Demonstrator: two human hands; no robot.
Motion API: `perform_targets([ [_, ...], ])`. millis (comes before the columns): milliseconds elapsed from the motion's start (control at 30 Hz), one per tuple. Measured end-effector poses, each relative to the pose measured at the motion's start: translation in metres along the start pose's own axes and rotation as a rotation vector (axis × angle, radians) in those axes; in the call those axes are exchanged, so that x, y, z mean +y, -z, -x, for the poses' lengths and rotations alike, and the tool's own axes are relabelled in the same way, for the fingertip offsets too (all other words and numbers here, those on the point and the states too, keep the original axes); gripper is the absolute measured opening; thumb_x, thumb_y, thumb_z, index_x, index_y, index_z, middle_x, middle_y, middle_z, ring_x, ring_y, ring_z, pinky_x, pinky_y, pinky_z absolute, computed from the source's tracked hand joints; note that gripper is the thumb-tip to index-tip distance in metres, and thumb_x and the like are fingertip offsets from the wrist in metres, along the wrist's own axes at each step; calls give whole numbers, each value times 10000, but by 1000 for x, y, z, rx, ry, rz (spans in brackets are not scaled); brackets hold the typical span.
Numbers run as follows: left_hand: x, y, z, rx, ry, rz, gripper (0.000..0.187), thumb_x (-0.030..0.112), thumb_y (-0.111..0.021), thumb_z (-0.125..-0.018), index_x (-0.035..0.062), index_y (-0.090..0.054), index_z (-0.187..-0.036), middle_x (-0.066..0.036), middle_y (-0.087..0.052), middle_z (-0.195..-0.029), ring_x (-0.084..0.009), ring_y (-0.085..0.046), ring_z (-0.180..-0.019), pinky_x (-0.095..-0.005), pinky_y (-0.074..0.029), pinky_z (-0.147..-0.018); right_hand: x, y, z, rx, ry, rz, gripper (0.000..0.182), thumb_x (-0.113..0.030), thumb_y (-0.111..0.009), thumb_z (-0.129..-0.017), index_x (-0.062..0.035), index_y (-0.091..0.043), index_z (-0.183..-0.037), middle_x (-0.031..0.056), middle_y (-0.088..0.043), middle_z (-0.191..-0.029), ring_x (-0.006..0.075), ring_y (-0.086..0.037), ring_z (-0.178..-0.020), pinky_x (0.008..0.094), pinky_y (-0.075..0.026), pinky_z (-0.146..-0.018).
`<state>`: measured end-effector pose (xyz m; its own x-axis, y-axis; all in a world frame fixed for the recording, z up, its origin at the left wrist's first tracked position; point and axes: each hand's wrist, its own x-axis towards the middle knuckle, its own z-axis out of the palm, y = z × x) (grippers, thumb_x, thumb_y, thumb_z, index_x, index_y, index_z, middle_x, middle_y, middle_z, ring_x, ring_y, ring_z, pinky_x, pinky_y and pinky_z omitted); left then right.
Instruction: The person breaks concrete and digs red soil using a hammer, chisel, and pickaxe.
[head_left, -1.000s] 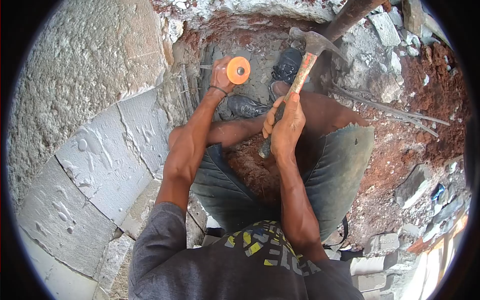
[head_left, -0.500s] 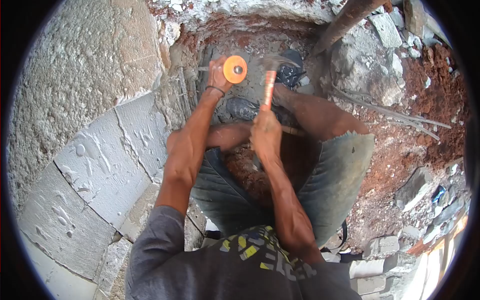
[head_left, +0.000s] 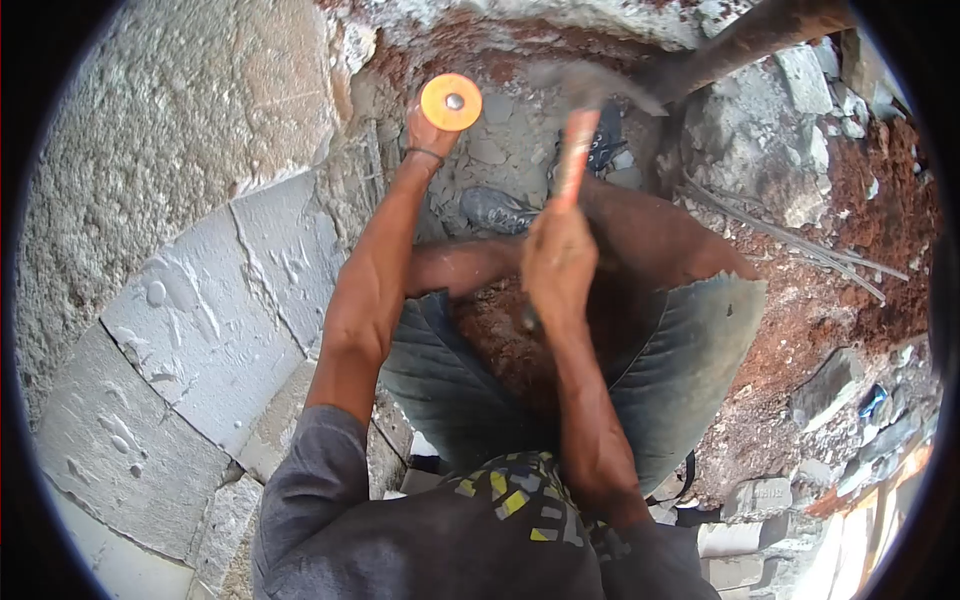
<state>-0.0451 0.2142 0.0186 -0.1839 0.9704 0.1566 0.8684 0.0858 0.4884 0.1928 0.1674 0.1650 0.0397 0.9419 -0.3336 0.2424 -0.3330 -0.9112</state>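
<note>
My left hand [head_left: 424,132] is closed round a chisel below its round orange guard [head_left: 436,112]. The metal striking end [head_left: 454,101] shows in the middle of the guard; the shaft and tip are hidden beneath it. My right hand [head_left: 560,258] grips the lower handle of a claw hammer [head_left: 576,160] with an orange-red handle. The hammer's head, blurred by motion, is raised to the right of the chisel and apart from it. Below both hands lies a floor of broken grey rubble [head_left: 487,150].
Pale stone blocks [head_left: 215,320] and a rough stone slab [head_left: 190,110] line the left. A dark pole [head_left: 750,45] slants in at the upper right. Thin rods [head_left: 800,240] lie on reddish soil. My shoes [head_left: 497,211] rest on the rubble between my bent legs.
The hammer and my right hand have swung to the right, and the head now blurs more. My left hand with the chisel has shifted slightly up and left in view.
</note>
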Motion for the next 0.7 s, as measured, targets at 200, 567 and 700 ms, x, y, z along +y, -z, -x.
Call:
perform_targets([
  [200,52,4,15,-196,-82,24,177,176,-692,-705,82,-647,-848,-103,-579,-879,-298,-553,-851,-396,-386,-789,-92,73,-53,296,-68,-948,567,-670,-274,-904,-126,-422,-841,57,-381,-537,151,-308,-365,288,-294,-331],
  [567,50,17,4,-141,-117,35,177,183,-689,-709,95,-645,-856,-92,-553,-853,-293,-530,-820,-391,-358,-766,-77,54,-27,171,-333,-757,575,-613,-302,-932,-56,-431,-879,59,-384,-526,130,-332,-365,267,-326,-348],
  [700,50,12,-7,-145,-87,-32,201,227,-680,-725,100,-650,-878,-92,-563,-868,-293,-533,-826,-391,-360,-757,-67,64,-30,308,-171,-945,596,-648,-318,-906,-65,-439,-905,75,-393,-530,150,-357,-382,286,-358,-360],
])
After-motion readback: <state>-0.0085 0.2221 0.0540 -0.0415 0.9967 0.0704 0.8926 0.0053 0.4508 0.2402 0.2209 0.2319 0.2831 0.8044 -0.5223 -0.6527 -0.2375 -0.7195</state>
